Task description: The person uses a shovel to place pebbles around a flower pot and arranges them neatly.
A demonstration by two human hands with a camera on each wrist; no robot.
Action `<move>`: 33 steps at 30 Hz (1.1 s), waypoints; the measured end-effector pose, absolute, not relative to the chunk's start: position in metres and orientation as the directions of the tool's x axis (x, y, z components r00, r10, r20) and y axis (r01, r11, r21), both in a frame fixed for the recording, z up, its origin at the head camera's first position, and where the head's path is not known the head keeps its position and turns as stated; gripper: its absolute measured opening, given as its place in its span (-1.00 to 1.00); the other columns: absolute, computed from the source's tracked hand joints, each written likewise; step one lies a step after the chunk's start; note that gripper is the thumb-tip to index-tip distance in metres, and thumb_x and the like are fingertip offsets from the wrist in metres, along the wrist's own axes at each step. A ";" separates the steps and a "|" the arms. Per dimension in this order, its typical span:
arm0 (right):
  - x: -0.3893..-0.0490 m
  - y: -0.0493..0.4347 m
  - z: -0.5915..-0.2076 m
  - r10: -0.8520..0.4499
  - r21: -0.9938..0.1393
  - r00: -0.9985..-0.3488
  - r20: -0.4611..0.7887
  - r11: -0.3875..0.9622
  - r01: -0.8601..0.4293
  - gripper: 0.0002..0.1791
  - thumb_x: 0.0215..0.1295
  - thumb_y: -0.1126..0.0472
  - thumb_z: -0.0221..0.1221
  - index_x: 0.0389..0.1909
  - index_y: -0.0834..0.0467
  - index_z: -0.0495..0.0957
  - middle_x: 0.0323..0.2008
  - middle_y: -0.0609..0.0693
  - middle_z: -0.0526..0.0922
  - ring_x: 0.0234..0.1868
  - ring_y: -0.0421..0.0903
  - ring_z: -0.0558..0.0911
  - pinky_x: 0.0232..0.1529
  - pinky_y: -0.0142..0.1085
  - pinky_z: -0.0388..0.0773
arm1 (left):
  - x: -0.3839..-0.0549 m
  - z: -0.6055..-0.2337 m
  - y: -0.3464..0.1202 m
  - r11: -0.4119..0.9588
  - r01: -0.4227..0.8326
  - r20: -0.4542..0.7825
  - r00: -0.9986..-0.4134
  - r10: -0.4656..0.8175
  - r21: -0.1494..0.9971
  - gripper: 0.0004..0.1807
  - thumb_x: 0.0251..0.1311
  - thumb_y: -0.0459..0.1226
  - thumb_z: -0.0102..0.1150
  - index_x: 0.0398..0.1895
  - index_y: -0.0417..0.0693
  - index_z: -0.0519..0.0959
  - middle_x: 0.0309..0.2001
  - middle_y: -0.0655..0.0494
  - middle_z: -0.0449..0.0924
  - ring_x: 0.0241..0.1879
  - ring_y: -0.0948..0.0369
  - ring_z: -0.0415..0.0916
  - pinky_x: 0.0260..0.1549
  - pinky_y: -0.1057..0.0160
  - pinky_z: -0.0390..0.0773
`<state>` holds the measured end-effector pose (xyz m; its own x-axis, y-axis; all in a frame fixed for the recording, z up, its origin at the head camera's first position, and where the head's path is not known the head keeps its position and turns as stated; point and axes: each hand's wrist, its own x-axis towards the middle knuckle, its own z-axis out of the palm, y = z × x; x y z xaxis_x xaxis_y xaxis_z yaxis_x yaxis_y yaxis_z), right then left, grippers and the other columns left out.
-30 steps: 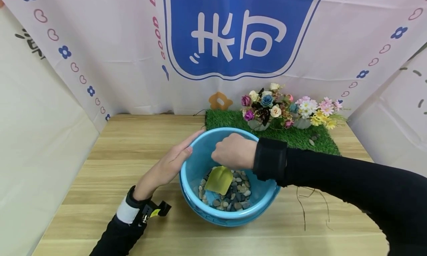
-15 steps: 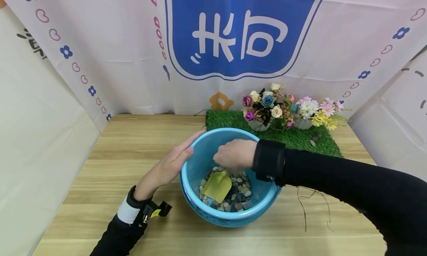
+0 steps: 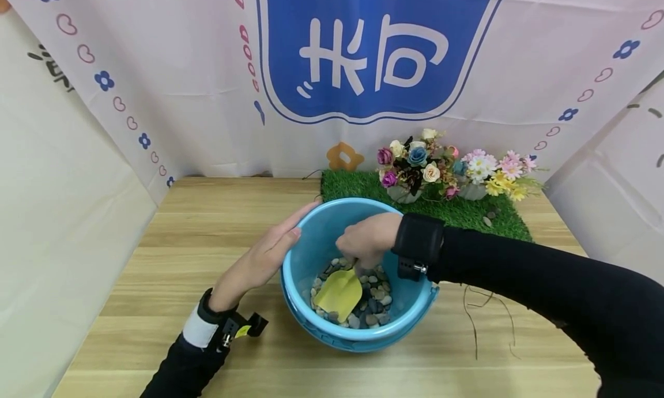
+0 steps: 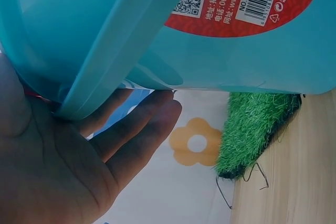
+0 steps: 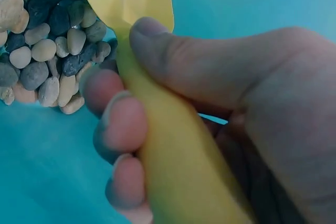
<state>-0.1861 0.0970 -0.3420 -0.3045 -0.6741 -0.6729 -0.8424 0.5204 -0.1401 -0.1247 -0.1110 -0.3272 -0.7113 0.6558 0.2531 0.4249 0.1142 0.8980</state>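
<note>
A light blue plastic bucket [image 3: 294, 271] stands on the wooden table, with grey, white and tan pebbles [image 3: 370, 308] over its bottom. My right hand [image 3: 368, 236] reaches down inside it and grips the handle of a yellow plastic shovel [image 3: 339, 294]. In the right wrist view, the thumb lies along the handle [image 5: 173, 161] and the fingers curl round it. The shovel's blade rests among the pebbles, its tip toward the near left wall. My left hand [image 3: 267, 248] rests against the bucket's left rim, its fingers extended along the outside, as the left wrist view also shows.
Behind the bucket lies a green artificial grass mat [image 3: 353, 184] bearing two pots of artificial flowers [image 3: 415, 167] and a few loose pebbles [image 3: 489, 218]. A printed cloth [image 3: 207, 98] hangs at the back. Thin dark strands [image 3: 474, 323] lie right of the bucket.
My right hand has lowered slightly inside the bucket and the shovel blade has shifted a little toward the near left, then settled flatter over the pebbles. The left hand and bucket have stayed put.
</note>
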 end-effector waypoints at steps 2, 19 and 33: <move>-0.189 0.098 -0.347 -0.677 -0.136 -0.300 -0.672 0.511 -0.849 -0.51 0.19 -0.08 0.19 -0.85 -0.05 0.28 -0.85 -0.16 0.09 -0.82 -0.23 0.08 -0.75 -0.41 0.00 | -0.124 -0.327 -0.111 0.114 0.428 0.257 -0.712 0.654 0.896 -0.48 0.40 -0.39 -0.49 0.42 -0.13 -0.05 0.39 -0.07 -0.03 0.14 -0.10 0.30 -0.22 -0.03 0.57; -0.167 0.099 -0.293 -0.654 -0.196 -0.267 -0.708 0.544 -0.816 -0.47 0.21 0.03 0.18 -0.85 0.02 0.17 -0.82 -0.13 0.08 -0.76 -0.21 0.04 -0.63 -0.38 -0.06 | -0.135 -0.349 -0.115 0.097 0.434 0.271 -0.706 0.655 0.896 -0.48 0.43 -0.32 -0.49 0.44 0.10 -0.06 0.41 0.15 -0.06 0.19 0.02 0.27 -0.21 0.01 0.58; -0.169 0.105 -0.276 -0.693 -0.284 -0.226 -0.685 0.540 -0.792 -0.52 0.27 0.12 0.14 -0.83 0.02 0.24 -0.81 -0.17 0.28 -0.73 -0.23 0.25 -0.64 -0.39 0.00 | -0.130 -0.338 -0.112 0.095 0.447 0.286 -0.707 0.647 0.890 -0.48 0.41 -0.38 -0.49 0.43 -0.09 -0.05 0.41 0.01 -0.04 0.20 -0.04 0.24 -0.19 -0.03 0.56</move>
<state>-0.1690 0.1049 -0.2758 -0.2261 -0.6928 -0.6848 -0.7924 0.5397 -0.2843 -0.1296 -0.1120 -0.3380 -0.7068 0.6471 0.2860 0.4467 0.0947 0.8896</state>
